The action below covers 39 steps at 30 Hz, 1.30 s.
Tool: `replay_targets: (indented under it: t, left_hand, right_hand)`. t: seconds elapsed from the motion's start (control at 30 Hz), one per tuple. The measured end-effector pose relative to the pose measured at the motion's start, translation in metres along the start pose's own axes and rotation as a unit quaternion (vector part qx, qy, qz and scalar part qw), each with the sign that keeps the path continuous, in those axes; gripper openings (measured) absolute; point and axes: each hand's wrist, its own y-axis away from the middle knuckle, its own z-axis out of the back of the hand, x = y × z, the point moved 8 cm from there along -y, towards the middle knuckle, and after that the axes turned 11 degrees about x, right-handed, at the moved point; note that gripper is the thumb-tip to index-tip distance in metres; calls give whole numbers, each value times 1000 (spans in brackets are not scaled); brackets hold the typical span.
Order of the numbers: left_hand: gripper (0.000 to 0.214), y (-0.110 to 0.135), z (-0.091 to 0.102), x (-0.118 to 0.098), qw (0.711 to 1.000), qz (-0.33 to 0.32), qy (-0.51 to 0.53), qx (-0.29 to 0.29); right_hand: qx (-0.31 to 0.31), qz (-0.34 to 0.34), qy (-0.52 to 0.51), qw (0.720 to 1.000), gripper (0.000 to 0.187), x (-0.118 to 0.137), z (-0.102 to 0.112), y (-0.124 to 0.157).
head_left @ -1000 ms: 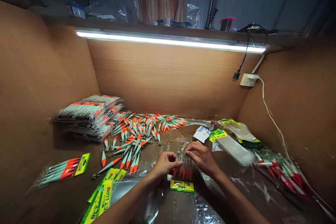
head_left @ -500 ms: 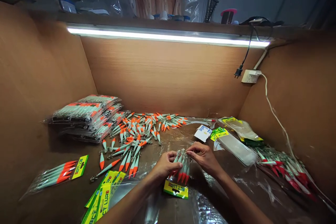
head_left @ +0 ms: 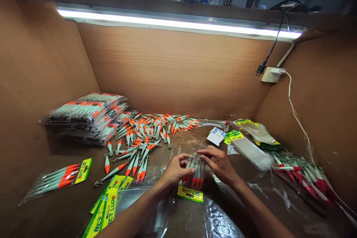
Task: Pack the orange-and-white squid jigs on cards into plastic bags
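Observation:
My left hand (head_left: 177, 170) grips the left side of a clear plastic bag of fishing lures (head_left: 198, 178), thumb across its front. Several white lures with red-orange tips lie side by side inside, hook ends away from me. The bag's yellow-green "BCT LURE" header card (head_left: 190, 194) faces my body. At the far end, beside the metal hooks, the fingers of my right hand (head_left: 216, 160) are closed on the bag's edge; the exact pinch is partly hidden. Loose white-and-orange lures (head_left: 145, 147) are heaped beyond my left hand.
Packed lure bundles (head_left: 86, 119) are stacked at back left. A filled lure bag (head_left: 55, 178) lies at left, above empty header bags (head_left: 108, 208). At right are clear bags (head_left: 252, 152), red-and-white lures (head_left: 304, 178) and a hanging white cord (head_left: 295, 111). A white card (head_left: 216, 136) lies behind my hands.
The camera view has tilted down slightly. My right fingers have shifted a little along the far end of the bag; my left hand keeps its hold.

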Motion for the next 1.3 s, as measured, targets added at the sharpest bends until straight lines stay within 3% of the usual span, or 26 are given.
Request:
replay_targets:
  t: [0.23,0.37,0.53,0.73,1.0,1.3]
  left_hand:
    - [53,1,5,8,999,30,-22,-24]
    - [53,5,0,8,997,78,18,2]
    - [48,9,-1,4,992,118,-44,15]
    - [37,2,-1,6,996,70,-60,10]
    - [46,1,-5,3,999,36,-34,10]
    - [53,6,-10,10,998,66,19,11]
  right_hand:
    - [36,10,47,998,30,0,2,-3]
    - [37,9,71,997,29,1,1,-3]
    - [31,15,84,996,34,1,-1,-3]
    - [52,23,78,995,36,2,-1,-3]
    - [39,-10,33,999,34,-3,6,-1]
    - [42,-10,17,999,30,1,4,-2]
